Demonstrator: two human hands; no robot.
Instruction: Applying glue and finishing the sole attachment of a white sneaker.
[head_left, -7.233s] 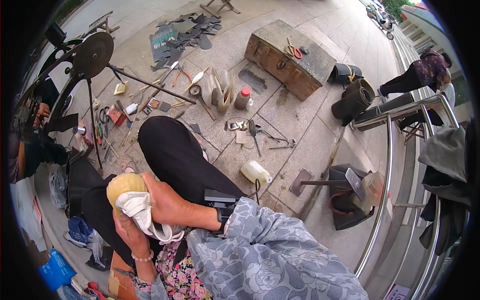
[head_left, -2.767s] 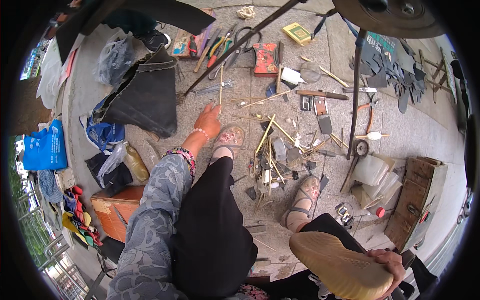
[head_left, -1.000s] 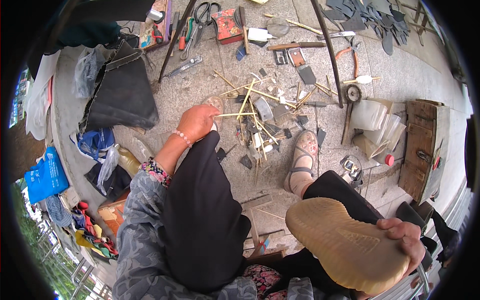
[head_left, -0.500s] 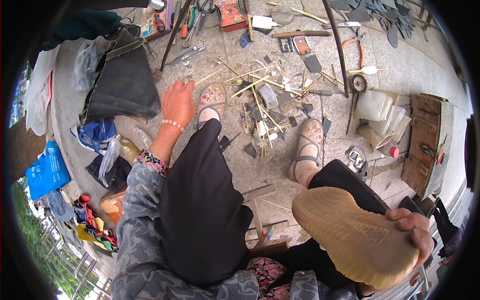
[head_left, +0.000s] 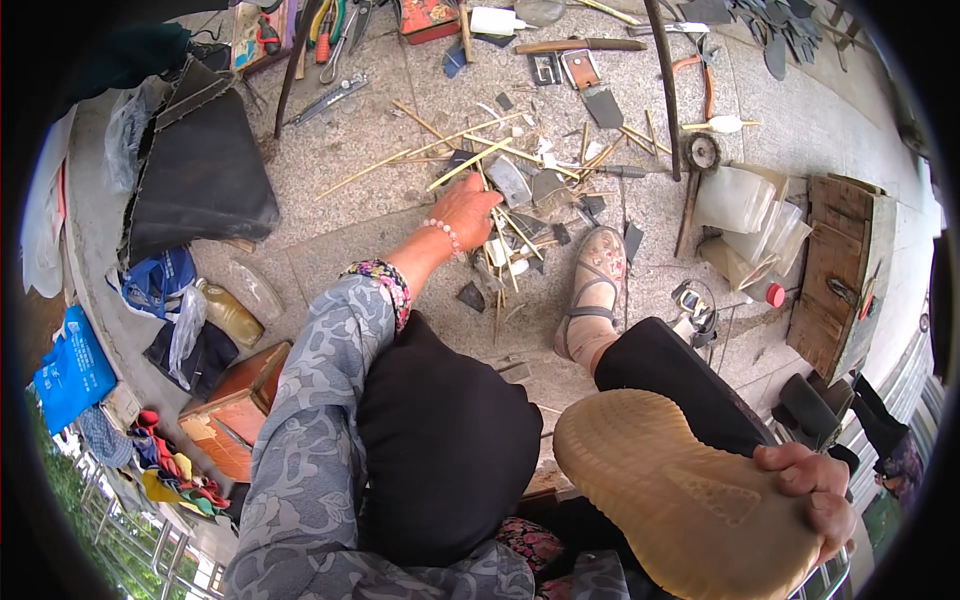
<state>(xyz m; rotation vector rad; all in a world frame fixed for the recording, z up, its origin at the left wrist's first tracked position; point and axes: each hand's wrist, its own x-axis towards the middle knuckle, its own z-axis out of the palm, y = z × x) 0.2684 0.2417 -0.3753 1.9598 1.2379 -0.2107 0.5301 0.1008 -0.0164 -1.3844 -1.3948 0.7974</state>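
Note:
My left hand [head_left: 465, 212] is low over a litter of thin yellow sticks [head_left: 470, 172] and dark scraps on the paving. Its fingers bend down among them; the fingertips are hidden, so I cannot tell whether they grip anything. At lower right, my right hand [head_left: 818, 492] is closed round one end of a shoe [head_left: 680, 480]. The shoe's worn, tan ribbed sole faces up, and its upper is mostly hidden. A grey scrap [head_left: 510, 183] lies just beyond my left hand.
My right foot [head_left: 598, 285] stands right of the litter. A wooden box [head_left: 835, 275] and plastic bags [head_left: 742, 205] lie at right. Pliers [head_left: 707, 80], a belt buckle piece [head_left: 578, 68] and a white bottle [head_left: 495, 21] lie farther off. Black sheet material [head_left: 205, 175] is at left.
My left hand has moved right, from beside my left foot to the sticks and scraps. My left knee has shifted, and the left foot is out of sight. My right hand keeps hold of the shoe.

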